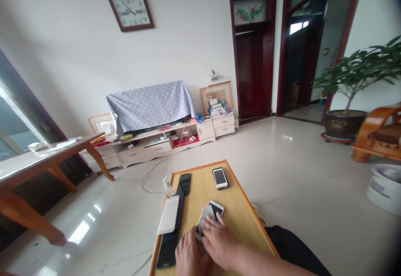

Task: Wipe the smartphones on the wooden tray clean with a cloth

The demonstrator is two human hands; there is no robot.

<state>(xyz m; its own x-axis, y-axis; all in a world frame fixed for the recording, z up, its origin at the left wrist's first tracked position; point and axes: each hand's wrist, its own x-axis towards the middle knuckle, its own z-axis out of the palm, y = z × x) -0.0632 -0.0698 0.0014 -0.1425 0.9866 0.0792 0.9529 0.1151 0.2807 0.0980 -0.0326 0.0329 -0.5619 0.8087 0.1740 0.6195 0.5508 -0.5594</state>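
Note:
A white phone [221, 205] with a dark screen lies slanted on the small wooden table [241, 217]. On its screen sits a grey cloth [207, 212], pressed down by the fingers of my right hand [218, 237]. My left hand [189, 253] is bent around the near end of the same phone and steadies it; its fingertips touch the phone's lower edge, partly hidden by the right hand. Left of the hands, a white phone lying face down [169, 214] rests across dark phones, one of them a black phone [167, 251] near the table's front left.
Farther up the table are another dark phone [184, 183] and a white-framed phone in a dark case [220, 177]. A pump bottle [168, 186] stands at the left edge. Beyond are a low cabinet [161, 149], a potted plant [344, 121] and a white bucket [385, 189].

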